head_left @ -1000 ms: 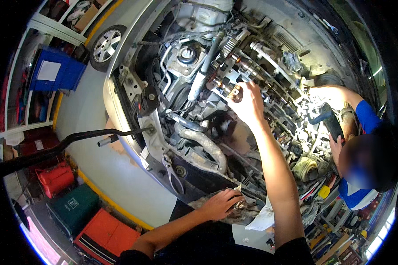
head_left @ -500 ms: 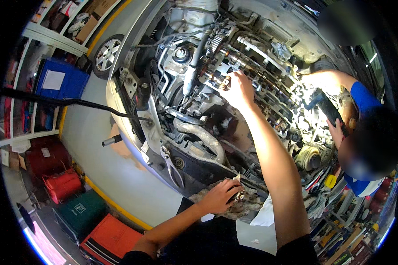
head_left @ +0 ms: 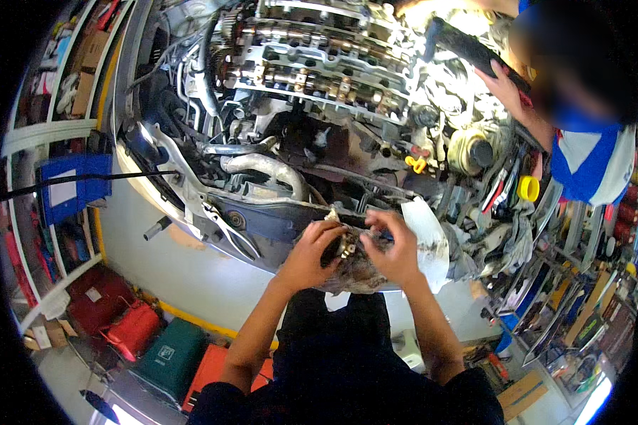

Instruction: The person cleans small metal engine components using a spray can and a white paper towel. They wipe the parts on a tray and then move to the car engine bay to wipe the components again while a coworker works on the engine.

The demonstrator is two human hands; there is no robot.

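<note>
At the front edge of the car, a dirty cloth [head_left: 354, 276] lies beneath both my hands. My left hand [head_left: 308, 256] is curled with fingers and thumb round several small shiny metal parts [head_left: 347, 249] just above the cloth; their exact kind is hard to make out. Just to the right is my right hand [head_left: 395, 249], its bent fingers and thumb apart, nothing visible between them. Beyond my hands lies the opened engine [head_left: 326, 53], its camshafts [head_left: 312, 83] exposed in long rows.
Pliers [head_left: 230, 230] rest on the front panel at left, near a thin black rod [head_left: 85, 180]. White paper [head_left: 425, 241] lies right of my hands. A co-worker's hand [head_left: 503, 88] holds a black lamp [head_left: 468, 49] over the engine's right side. Tool boxes [head_left: 164, 360] stand lower left.
My right hand has come back from the camshafts to beside my left hand over the cloth. My left hand stays at the metal parts. The view has shifted, so the engine sits higher.
</note>
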